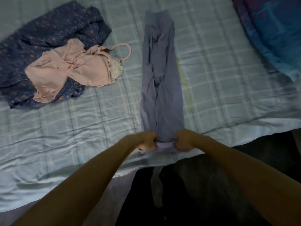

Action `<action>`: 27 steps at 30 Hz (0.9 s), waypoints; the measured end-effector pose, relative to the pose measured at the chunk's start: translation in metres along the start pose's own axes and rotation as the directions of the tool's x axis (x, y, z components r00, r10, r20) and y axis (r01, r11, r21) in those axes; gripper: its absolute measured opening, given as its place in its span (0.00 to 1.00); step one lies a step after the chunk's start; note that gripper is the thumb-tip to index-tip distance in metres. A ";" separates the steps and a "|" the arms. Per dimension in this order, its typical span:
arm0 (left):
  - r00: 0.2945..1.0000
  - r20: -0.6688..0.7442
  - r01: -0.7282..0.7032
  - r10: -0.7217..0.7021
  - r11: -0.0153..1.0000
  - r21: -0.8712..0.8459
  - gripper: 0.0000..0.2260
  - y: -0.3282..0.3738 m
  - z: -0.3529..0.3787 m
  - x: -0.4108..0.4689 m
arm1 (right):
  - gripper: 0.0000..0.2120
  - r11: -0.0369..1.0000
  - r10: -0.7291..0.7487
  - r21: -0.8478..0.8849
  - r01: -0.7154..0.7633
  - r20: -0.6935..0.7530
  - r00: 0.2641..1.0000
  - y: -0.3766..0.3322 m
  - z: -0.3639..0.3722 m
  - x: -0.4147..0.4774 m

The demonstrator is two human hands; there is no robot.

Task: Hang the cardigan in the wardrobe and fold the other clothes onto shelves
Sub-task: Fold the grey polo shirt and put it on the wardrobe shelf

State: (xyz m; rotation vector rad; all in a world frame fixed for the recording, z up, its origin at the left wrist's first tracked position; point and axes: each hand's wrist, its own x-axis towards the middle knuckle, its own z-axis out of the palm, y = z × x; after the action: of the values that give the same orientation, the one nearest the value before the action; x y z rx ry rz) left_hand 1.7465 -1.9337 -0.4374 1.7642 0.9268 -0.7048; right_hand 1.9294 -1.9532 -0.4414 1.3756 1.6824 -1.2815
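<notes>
A long grey-lilac garment lies stretched lengthwise on the bed, from its far end near the top of the view to the bed's near edge. My left hand and my right hand each grip a corner of its near end, a hand's width apart, fingers closed on the cloth. A strip of the same fabric hangs down past the bed edge between my arms. To the left, a pink strappy top with a lace trim rests crumpled on a dark blue spotted garment.
The bed is covered by a pale blue checked quilt, whose near edge runs diagonally under my arms. A blue and purple patterned cushion or blanket lies at the top right. The floor below the bed edge is dark.
</notes>
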 end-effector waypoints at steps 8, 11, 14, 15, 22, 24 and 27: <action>0.360 -0.912 0.036 0.197 0.974 0.225 0.17 -0.032 -0.036 -0.013 | 0.22 0.971 0.175 0.226 0.079 -0.897 0.407 0.012 -0.030 -0.006; 0.427 -0.802 -0.072 0.418 0.900 0.431 0.14 -0.042 0.001 0.004 | 0.19 0.983 -0.049 0.040 0.181 -0.886 0.461 0.012 -0.002 0.011; 0.598 -0.702 -0.083 0.388 0.901 0.426 0.17 -0.055 0.042 0.025 | 0.22 0.971 -0.240 -0.188 0.150 -0.771 0.590 0.014 0.037 0.036; 0.618 -0.699 -0.042 0.360 0.903 0.428 0.19 -0.058 0.051 0.034 | 0.24 0.969 -0.246 -0.207 0.136 -0.747 0.618 0.015 0.043 0.046; 0.651 -0.722 -0.030 0.234 0.959 0.283 0.08 -0.063 0.043 0.065 | 0.05 0.980 0.004 0.126 0.152 -0.781 0.624 0.001 0.029 0.082; 0.792 -0.598 -0.080 0.125 0.992 0.101 0.08 -0.057 0.026 0.050 | 0.08 0.933 0.135 0.346 0.102 -0.598 0.790 -0.011 0.010 0.057; 0.995 -0.100 -0.015 0.012 0.999 -0.031 0.09 -0.032 -0.017 0.023 | 0.11 0.939 0.064 0.342 0.024 -0.244 0.968 -0.019 -0.011 0.024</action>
State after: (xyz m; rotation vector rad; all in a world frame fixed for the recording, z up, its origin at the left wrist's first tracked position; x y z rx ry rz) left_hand 1.7328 -1.9041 -0.4660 1.7892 0.9871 -0.5949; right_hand 1.9055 -1.9337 -0.4530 1.8228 1.6532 -1.4920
